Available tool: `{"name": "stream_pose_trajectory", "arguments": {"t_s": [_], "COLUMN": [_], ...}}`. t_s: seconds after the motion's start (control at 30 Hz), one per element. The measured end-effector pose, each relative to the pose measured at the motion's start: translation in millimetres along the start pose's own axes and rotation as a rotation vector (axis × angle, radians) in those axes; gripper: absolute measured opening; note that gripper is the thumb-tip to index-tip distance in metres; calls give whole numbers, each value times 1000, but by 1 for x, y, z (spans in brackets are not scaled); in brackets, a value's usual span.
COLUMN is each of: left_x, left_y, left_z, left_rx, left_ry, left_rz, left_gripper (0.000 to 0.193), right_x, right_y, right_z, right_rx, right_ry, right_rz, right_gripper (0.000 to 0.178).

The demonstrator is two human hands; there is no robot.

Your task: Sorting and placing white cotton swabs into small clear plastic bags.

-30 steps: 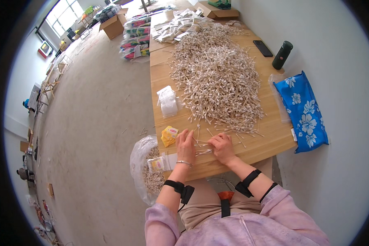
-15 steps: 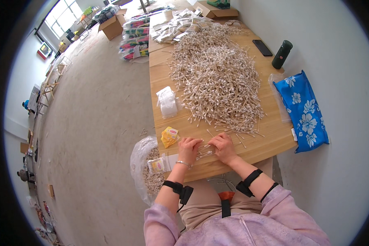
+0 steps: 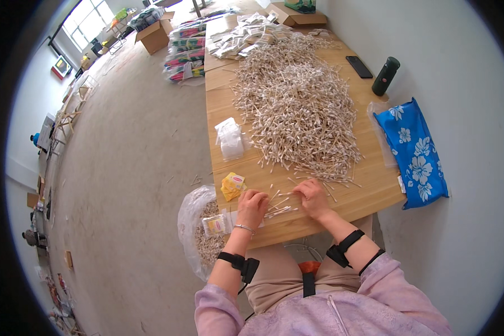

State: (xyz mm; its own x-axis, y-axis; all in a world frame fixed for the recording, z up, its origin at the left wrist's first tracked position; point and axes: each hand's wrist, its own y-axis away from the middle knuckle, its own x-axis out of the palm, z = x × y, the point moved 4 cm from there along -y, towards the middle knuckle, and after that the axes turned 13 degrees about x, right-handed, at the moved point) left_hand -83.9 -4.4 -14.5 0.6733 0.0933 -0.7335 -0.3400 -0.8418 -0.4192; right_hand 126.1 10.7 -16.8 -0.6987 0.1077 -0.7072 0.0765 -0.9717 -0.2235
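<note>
A few loose cotton swabs [image 3: 280, 212] lie on the wooden table between my two hands, close to the near edge. My left hand [image 3: 253, 207] is closed with its fingers curled down; whatever is in them is hidden. My right hand [image 3: 312, 199] pinches a cotton swab [image 3: 286, 194] that points toward my left hand. Just beyond both hands rises a large heap of cotton swabs [image 3: 297, 106]. Beside my left wrist lies a clear packet of swabs [image 3: 214, 225] with a yellow label. Yellow printed cards [image 3: 232, 186] sit just past my left hand.
Clear small bags [image 3: 229, 140] are stacked at the table's left edge. A lined bin of swabs [image 3: 187, 224] stands below it. At right are a blue flowered pouch [image 3: 417, 151], a dark green bottle [image 3: 386, 77] and a black phone [image 3: 359, 66]. White packets [image 3: 246, 35] lie at the far end.
My hands have moved apart, the left one leftward and the right one slightly rightward. More of the loose swabs between them now shows.
</note>
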Motion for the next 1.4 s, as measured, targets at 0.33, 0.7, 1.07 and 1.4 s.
{"name": "stream_pose_trajectory", "arguments": {"t_s": [0.33, 0.7, 1.07, 1.4], "left_x": [-1, -1, 11, 19], "left_y": [-1, 1, 15, 14], "left_z": [-2, -31, -19, -23], "left_rx": [-23, -48, -4, -12], "left_ry": [-27, -16, 35, 119], "left_rz": [0, 48, -41, -57], "left_gripper": [21, 41, 22, 22], "right_x": [-10, -7, -1, 18], "right_y": [-6, -8, -10, -11], "right_z": [-2, 1, 4, 29], "right_rx": [85, 239, 152, 6], "right_ry": [-103, -69, 58, -56], "right_rz": [-72, -72, -114, -8], "right_gripper": [19, 36, 26, 20]}}
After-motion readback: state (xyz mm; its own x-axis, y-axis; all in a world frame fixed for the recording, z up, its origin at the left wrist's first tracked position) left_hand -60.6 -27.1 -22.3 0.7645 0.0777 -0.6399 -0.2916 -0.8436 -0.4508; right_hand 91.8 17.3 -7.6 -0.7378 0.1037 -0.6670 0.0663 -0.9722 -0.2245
